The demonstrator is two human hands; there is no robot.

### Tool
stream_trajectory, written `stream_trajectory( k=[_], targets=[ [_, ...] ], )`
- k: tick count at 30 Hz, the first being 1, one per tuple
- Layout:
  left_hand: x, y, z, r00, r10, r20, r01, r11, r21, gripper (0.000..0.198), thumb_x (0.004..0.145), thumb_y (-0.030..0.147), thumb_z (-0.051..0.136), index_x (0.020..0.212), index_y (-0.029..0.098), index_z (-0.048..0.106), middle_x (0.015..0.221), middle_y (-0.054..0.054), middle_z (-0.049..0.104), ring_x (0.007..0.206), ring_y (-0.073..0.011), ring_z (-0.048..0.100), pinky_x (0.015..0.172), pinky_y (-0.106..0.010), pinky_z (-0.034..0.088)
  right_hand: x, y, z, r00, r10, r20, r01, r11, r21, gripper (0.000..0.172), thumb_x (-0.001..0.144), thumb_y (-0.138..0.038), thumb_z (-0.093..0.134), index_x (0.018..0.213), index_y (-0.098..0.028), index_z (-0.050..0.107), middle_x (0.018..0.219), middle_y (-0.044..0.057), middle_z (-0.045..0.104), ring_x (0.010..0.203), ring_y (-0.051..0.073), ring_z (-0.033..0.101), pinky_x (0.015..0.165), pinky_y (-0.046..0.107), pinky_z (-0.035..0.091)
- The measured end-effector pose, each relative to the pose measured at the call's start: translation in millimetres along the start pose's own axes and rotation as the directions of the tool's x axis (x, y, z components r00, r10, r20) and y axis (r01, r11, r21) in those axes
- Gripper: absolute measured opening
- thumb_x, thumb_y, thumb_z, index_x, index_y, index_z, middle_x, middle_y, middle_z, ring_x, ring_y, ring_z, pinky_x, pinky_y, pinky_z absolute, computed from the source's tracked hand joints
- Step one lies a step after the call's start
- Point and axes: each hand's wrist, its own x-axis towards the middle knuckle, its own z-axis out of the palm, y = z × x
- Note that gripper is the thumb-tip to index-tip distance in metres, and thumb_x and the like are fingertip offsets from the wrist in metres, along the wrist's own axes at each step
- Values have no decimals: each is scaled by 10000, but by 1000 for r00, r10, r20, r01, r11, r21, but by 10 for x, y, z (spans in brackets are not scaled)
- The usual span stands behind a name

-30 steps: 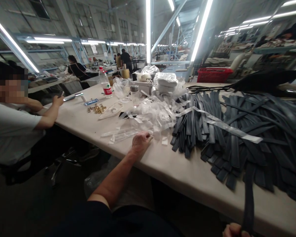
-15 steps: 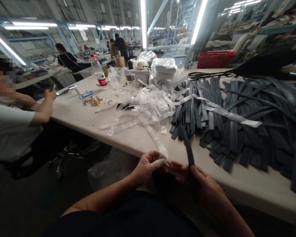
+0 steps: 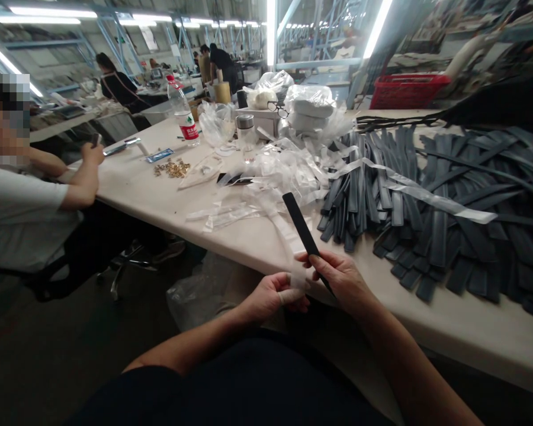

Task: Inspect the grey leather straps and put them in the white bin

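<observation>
In my right hand is a flat black strip, pinched between thumb and fingers and slanting up to the left. My left hand is closed at the table's front edge, with a pale covering on its thumb. Its fingers hold a whitish translucent strip, close beside my right fingertips. A long pale strip trails over the table just beyond both hands. Large piles of dark grey straps lie to the right of my hands.
Crumpled translucent strips lie mid-table. Behind them stand a glass jar, plastic-wrapped bundles and a bottle. Small brass-coloured pieces lie left. A seated person holds a phone there. A red basket stands behind.
My right hand has turned and moved slightly up and left, so the black strip's far end now points up-left, away from the strap pile. A whitish strip now shows clearly at my left fingers.
</observation>
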Motion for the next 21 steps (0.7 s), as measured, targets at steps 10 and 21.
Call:
stream_trajectory(
  k=[10,21],
  targets=[
    [276,203,107,996,-24,81,26,999,-21,368,661,440,840,833,124,762,769,-61,737,707,-144,652,709,-240,473,-153,-5,-253,982,-83,-169,78,996,-34,428,884,-568,600,1052,-192,716,663,17,653,591,148,574,591,257,479],
    [524,291,253,995,-64,-78,23,897,-442,349,681,419,855,772,133,676,850,-46,735,737,-147,709,649,-221,515,-1184,285,-367,980,-47,-191,-12,955,-297,485,965,-531,468,638,-201,607,584,2,518,505,135,472,491,257,371]
  ],
)
